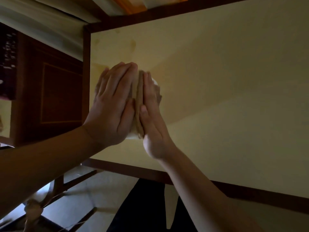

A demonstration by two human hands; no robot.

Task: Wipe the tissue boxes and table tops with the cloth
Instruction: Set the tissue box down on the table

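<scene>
Two hands, left hand [113, 104] and right hand [150, 114], fingers [123, 77] straight, press tissue box [136, 101] between them; prob light, crushable, hold by sides.

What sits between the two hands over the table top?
In the head view, a tan folded cloth is pressed between the left hand and right hand, above the yellow table top.

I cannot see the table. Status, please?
Left hand, right hand flat against box. Cloth unclear. Table bare around.
</scene>
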